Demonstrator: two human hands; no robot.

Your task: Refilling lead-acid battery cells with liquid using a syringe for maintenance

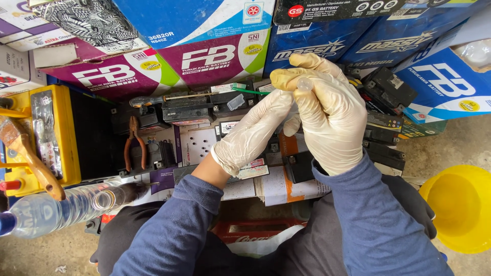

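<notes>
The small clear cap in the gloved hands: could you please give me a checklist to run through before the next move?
1. Both hands gloved: ok, left hand and right hand.
2. Small clear cap pinched in right fingertips: ok.
3. Left hand touching the right hand near the cap: ok.
4. Green-handled brush lying within reach on the batteries: ok.
5. Pliers set down, not in the way: ok.
6. Cap clean or cracked: cannot tell.

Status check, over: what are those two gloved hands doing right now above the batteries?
Left hand and right hand, both gloved, meet on a small clear cap. Green toothbrush lies just beside them. Black batteries crowd underneath; nothing between the hands.
</notes>
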